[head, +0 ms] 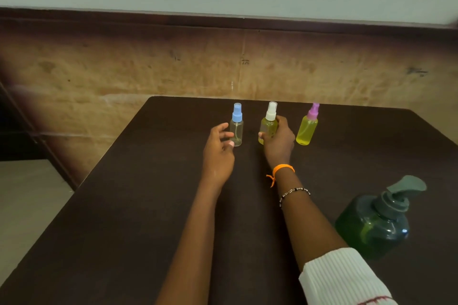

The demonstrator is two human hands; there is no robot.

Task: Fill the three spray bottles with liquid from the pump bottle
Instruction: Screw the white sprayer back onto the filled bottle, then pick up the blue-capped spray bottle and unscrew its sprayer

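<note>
Head view: pump bottle (371, 228) beside right sleeve (344, 280); dark table (124, 205).

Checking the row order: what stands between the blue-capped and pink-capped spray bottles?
The white-capped spray bottle, full of yellow liquid and gripped by the right hand, stands between them in the head view.

A plain indoor room: dark table (124, 205) against a worn brown-and-pale painted wall (148, 64).
</note>
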